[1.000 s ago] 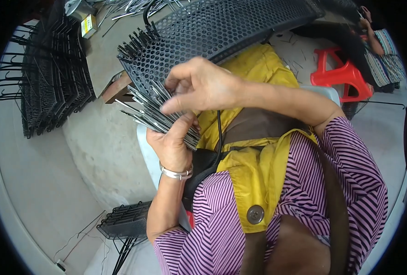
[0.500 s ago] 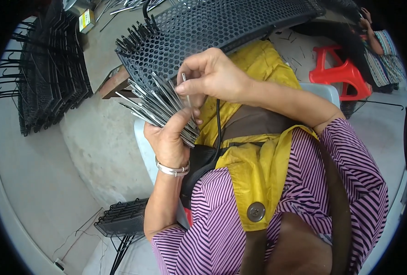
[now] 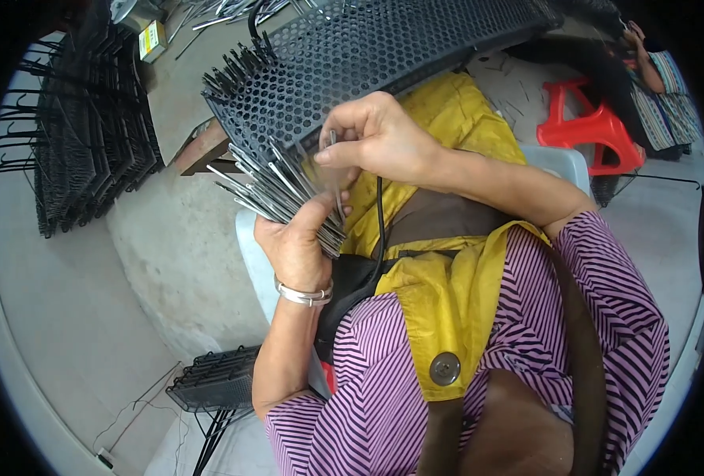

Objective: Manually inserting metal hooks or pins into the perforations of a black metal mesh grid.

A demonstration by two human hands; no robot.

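Observation:
A thick bundle of thin silvery metal rods (image 3: 276,189) fans out from my left hand (image 3: 295,247), whose fingers and thumb are wrapped round it. Just to the right of the bundle, my right hand (image 3: 384,143) pinches a single metal rod (image 3: 334,141) between thumb and fingertips. That rod is upright and smeared by motion at its lower part. Beyond both hands lies a black perforated panel (image 3: 384,55) with rows of round-looking holes. Several dark rods (image 3: 237,70) stand up in a cluster at its left end.
Black wire-hooked racks (image 3: 86,119) are stacked at the left, and another black rack (image 3: 213,382) is at lower left. A yellow-and-white box (image 3: 152,41) and loose rods (image 3: 233,14) lie on the table. At right are a red stool (image 3: 586,127) and another person's arm (image 3: 652,73).
My right hand has shifted slightly to the right with the pinched rod. The left hand and its bundle have shifted a little right and down. The whole view has drifted slightly.

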